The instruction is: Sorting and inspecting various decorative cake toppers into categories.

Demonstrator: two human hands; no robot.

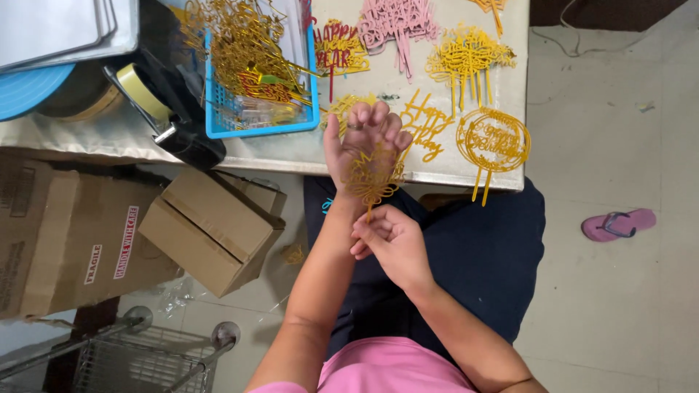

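My left hand (362,142) is raised palm-up at the table's near edge, a ring on one finger, with a gold cake topper (375,178) lying against its palm and wrist. My right hand (389,236) is just below it, fingers pinched on the topper's thin stick (368,212). Both hands hold the same gold topper over my lap.
On the table (291,153) lie gold toppers (492,142), a yellow pile (466,58), pink ones (397,22) and a red-gold one (338,47). A blue basket (218,120) holds tangled gold toppers. A tape dispenser (171,120), cardboard boxes (211,229), a wire cart (145,356) and a pink sandal (619,223) surround me.
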